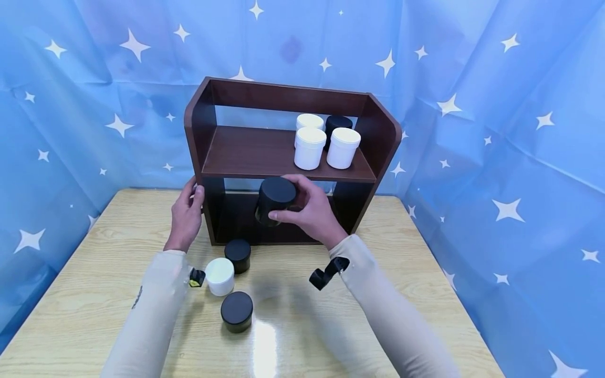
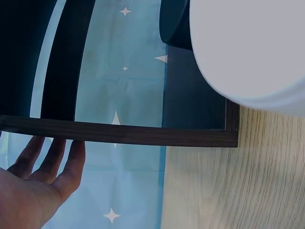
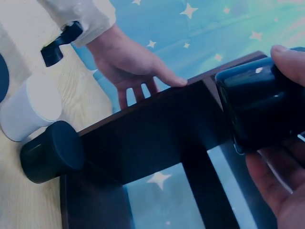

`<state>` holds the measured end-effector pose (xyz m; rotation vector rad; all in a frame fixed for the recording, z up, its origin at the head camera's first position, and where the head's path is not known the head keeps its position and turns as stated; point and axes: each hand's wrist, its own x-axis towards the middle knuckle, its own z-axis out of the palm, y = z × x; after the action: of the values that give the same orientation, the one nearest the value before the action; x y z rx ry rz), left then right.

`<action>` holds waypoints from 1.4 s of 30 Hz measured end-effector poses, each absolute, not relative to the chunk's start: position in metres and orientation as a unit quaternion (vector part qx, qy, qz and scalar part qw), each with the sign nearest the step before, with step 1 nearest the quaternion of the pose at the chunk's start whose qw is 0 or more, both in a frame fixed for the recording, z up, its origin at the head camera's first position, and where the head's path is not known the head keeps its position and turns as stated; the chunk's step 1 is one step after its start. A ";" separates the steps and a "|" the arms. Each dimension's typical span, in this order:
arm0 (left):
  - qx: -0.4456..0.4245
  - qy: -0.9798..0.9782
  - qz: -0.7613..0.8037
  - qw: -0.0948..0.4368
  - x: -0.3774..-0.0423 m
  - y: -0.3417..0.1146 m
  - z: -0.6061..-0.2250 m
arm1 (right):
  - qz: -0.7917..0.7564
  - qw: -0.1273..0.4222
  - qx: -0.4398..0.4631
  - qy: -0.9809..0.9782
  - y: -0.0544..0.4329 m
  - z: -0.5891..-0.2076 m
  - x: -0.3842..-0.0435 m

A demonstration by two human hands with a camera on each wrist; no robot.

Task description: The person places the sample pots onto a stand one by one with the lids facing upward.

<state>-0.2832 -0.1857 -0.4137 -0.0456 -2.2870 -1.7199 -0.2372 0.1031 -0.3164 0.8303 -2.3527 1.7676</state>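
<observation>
In the head view my right hand (image 1: pixel 317 210) grips a black jar (image 1: pixel 276 197) from its right side, thumb across the front. It holds the jar before the lower opening of a dark brown two-tier shelf (image 1: pixel 255 152). The right wrist view shows the jar (image 3: pixel 267 98) tilted between thumb and fingers. My left hand (image 1: pixel 186 215) touches the outside of the shelf's left panel (image 2: pixel 119 134), its fingers (image 2: pixel 71 167) fairly straight. Two black jars (image 1: pixel 237 310) (image 1: pixel 238 254) and a white jar (image 1: pixel 220 275) stand on the table near my left forearm.
On the upper tier, toward the right, stand several white jars (image 1: pixel 310 149) and one black jar (image 1: pixel 338 124). The wooden table (image 1: pixel 378 315) carries the shelf at its back. A blue star-patterned curtain (image 1: pixel 472 157) hangs behind and on both sides.
</observation>
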 end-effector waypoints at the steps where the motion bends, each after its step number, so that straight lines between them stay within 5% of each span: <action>1: -0.015 -0.792 -0.594 0.140 -0.283 -0.186 -0.413 | 0.577 0.044 0.272 -0.769 0.103 -0.314 -0.239; 24: -0.026 -0.792 -0.592 0.147 -0.281 -0.185 -0.413 | 0.529 0.086 0.253 -0.806 0.097 -0.267 -0.272; 42: -0.021 -0.793 -0.593 0.137 -0.280 -0.183 -0.412 | 0.455 0.127 0.180 -0.863 0.078 -0.268 -0.290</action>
<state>-0.2800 -0.1829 -0.4116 -0.0602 -2.2939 -1.7171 -0.2904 0.0783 -0.2684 0.5247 -2.5109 1.3229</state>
